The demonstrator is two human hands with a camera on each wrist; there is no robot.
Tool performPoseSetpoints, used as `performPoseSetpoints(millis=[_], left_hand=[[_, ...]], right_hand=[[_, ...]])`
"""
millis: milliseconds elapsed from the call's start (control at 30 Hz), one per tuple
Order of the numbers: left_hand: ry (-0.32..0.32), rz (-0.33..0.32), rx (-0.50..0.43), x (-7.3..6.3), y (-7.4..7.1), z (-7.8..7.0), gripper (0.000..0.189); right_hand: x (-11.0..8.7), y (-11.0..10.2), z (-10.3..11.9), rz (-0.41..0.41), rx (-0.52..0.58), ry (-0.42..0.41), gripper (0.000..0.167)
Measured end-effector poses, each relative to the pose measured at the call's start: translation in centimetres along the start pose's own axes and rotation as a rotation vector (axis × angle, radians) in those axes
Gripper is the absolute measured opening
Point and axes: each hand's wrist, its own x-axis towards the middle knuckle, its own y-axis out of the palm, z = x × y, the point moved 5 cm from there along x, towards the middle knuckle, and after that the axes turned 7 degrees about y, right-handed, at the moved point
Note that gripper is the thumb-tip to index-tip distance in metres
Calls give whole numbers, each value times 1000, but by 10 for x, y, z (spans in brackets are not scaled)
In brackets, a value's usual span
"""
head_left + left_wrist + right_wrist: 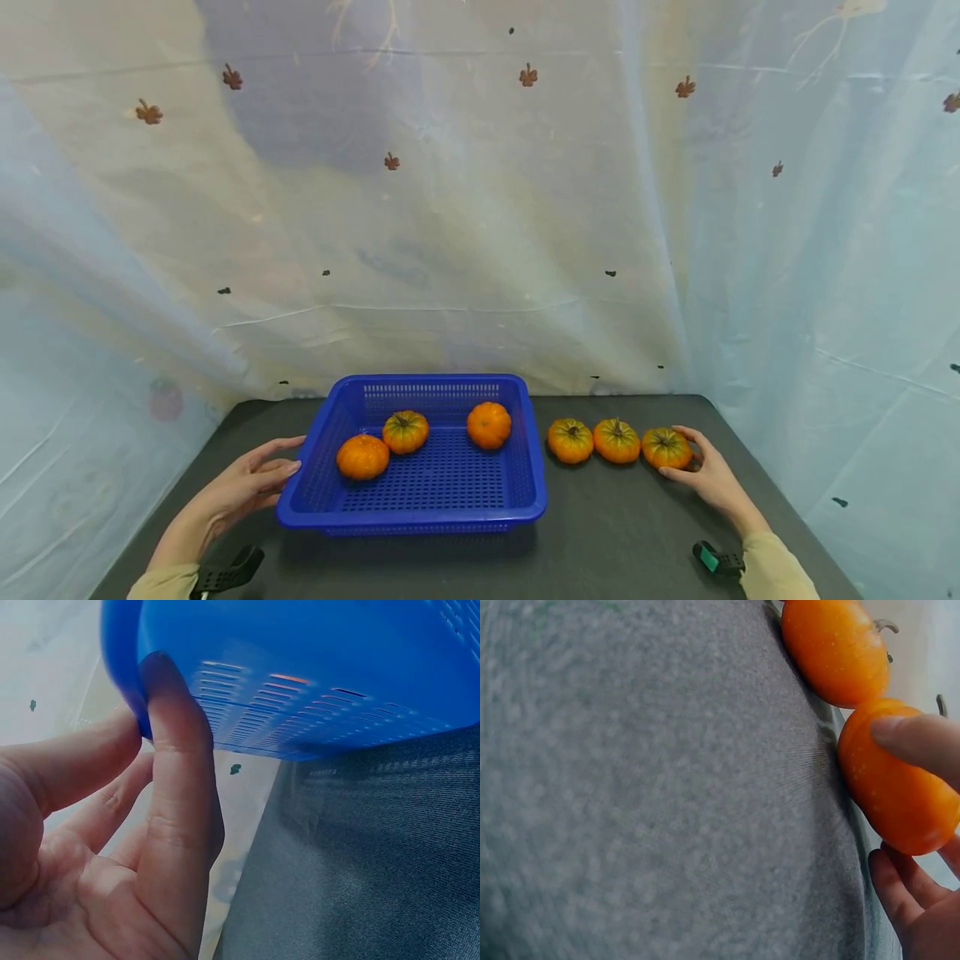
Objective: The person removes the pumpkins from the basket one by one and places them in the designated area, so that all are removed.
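While the left hand [238, 490] pinches the basket [412, 519] at its left side, the right hand [711, 477] (the nearer one) pinches the rightmost pumpkin [664, 449], well right of the basket.

A blue perforated plastic basket [412, 520] is being gripped at its left rim by the left hand [238, 490]. Two orange pumpkins [363, 457] and one green-streaked pumpkin [406, 433] are being held inside it. To its right, three more green-streaked pumpkins [617, 442] are being supported side by side by a dark grey tabletop [600, 533], the rightmost pumpkin [663, 450] being clasped by the right hand [709, 476]. The tabletop is being backed by a pale sheet [480, 242] dotted with brown leaf shapes [528, 77].
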Motion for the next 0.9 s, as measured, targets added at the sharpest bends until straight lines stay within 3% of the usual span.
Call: performPoseSetpoints(millis=[233,467,900], left_hand=[[3,11,-6,1,0,0,70],[1,9,-4,0,0,0,70],[7,14,-3,-2,0,-1,69]], right_hand=[[5,0,-5,-18,7,-5,79],[8,4,-10,-27,8,41,82],[9,9,-5,-34,12,69,83]])
